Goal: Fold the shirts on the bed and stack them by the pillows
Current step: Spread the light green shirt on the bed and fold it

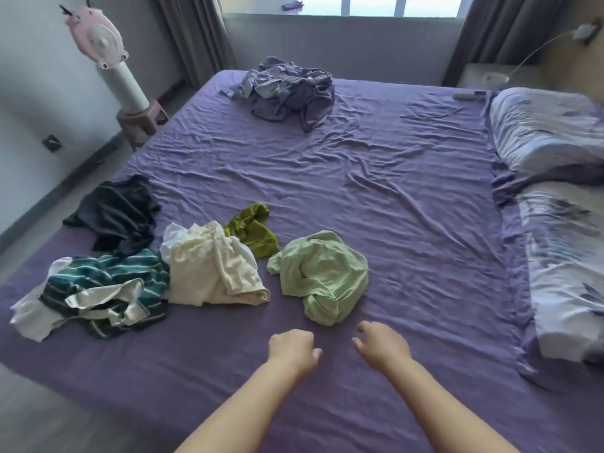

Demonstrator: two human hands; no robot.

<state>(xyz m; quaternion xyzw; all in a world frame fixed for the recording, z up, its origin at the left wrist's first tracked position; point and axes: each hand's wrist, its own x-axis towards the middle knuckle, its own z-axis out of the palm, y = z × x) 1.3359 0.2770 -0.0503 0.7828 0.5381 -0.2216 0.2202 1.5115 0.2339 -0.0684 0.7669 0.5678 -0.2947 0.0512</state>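
Five crumpled shirts lie in a loose cluster on the purple bed sheet [376,197], all on the side far from the pillows [555,191], and none is folded yet. Taking the pale green shirt [322,276] as the landmark: the olive shirt [253,228] sits just beyond it and to its left, the cream shirt [212,266] lies directly left of it, the teal striped shirt [108,289] is further left, touching the cream one, and the dark shirt [117,214] lies far left and beyond. A bundle of lilac-grey cloth [287,89] rests well beyond the green shirt, near the far edge.

Both hands hover just on the near side of the pale green shirt, touching nothing. The left hand [292,349] has its fingers loosely curled under and holds nothing; the right hand [380,346] is relaxed with fingers slightly spread toward the shirt's near hem, also holding nothing. Their placement suggests the green shirt, nearest and lying apart from the others, is the first pick. The wide stretch of sheet between it and the pillows leaves room to spread and fold.
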